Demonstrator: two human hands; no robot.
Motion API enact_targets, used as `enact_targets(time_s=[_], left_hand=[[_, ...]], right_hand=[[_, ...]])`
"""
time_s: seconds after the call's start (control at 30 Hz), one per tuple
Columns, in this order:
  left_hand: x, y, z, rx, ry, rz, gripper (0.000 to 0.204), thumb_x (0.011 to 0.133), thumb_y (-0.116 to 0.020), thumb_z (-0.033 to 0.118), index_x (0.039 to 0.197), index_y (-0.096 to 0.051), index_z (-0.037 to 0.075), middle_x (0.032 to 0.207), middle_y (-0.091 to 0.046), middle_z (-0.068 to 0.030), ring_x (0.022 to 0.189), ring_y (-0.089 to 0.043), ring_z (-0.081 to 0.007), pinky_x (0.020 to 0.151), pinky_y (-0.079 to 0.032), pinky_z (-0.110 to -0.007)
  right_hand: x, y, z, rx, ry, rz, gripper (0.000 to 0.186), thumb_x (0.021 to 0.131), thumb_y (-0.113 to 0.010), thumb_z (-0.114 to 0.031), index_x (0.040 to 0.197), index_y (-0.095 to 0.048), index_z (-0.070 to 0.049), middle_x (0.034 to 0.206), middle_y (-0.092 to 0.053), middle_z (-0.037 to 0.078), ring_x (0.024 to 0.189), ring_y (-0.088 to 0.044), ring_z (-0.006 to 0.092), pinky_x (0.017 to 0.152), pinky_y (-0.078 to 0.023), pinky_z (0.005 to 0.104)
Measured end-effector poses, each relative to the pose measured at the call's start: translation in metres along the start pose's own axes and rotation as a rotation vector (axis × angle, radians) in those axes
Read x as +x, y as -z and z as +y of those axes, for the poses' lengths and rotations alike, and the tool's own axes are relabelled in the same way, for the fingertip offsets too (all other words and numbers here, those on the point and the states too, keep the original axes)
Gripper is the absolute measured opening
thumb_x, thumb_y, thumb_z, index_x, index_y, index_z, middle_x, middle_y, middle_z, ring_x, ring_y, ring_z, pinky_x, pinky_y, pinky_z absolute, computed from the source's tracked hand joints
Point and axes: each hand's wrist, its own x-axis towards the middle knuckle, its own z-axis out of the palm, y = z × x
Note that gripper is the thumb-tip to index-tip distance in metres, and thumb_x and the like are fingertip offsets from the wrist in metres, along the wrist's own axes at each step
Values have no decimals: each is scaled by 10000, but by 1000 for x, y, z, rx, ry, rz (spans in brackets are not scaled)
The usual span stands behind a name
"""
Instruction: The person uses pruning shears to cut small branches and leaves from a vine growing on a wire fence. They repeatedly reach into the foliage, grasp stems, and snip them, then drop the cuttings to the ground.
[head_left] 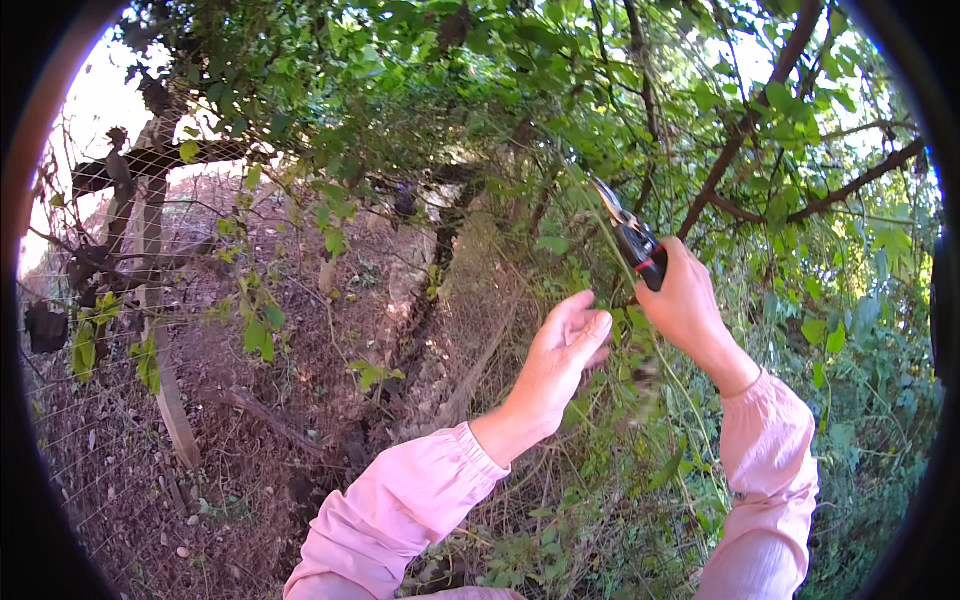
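My right hand is wrapped around a pair of pruning shears with black handles, a red band and metal blades. The blades point up and to the left among thin green stems and leaves. Lower and to the left, my left hand is raised with its fingers loosely bent and the thumb apart. Nothing shows in its grasp. A long thin green vine runs down past the right wrist, close to both hands. Whether the blades touch a stem I cannot tell.
Wire netting stretches along the left, with a leaning wooden post. Thick brown branches cross the upper right. Dense leaves hang overhead, and tangled undergrowth fills the right. Beyond the netting lies a brown earth slope.
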Motion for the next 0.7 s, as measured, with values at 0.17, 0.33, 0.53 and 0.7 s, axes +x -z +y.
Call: enact_targets(time_s=[0.17, 0.33, 0.53, 0.7], left_hand=[[-7, 18, 21, -6, 26, -1, 465, 923, -565, 233, 1290, -398, 2, 1121, -494, -98, 1020, -545, -212, 900, -466, -358], [-16, 31, 60, 91, -114, -7, 344, 928, -548, 167, 1226, -446, 26, 1084, -512, -61, 953, -551, -163, 857, -472, -323], [-29, 43, 97, 273, -357, 40, 276, 917, -544, 101, 1173, -474, 29, 1048, -530, -50, 914, -554, -128, 815, -472, -280], [-44, 47, 111, 307, -334, 43, 270, 906, -545, 76, 1162, -476, 20, 1044, -536, -56, 909, -555, -124, 807, -470, -276]], right_hand=[[-4, 5, 0, -364, 96, 230, 492, 654, -693, -58, 1081, -459, 6, 995, -528, 177, 946, -528, 365, 787, -423, 444], [-2, 19, 0, -441, -41, 259, 521, 653, -692, -52, 1113, -455, 10, 995, -522, 175, 934, -528, 353, 763, -431, 424], [7, 40, -17, 710, -365, -66, 371, 675, -618, -76, 1005, -500, 46, 621, -456, -13, 550, -446, 88, 530, -327, 243], [56, 5, -30, 1096, -407, 9, 201, 710, -615, -114, 859, -519, -19, 609, -496, 19, 509, -473, 129, 462, -345, 262]])
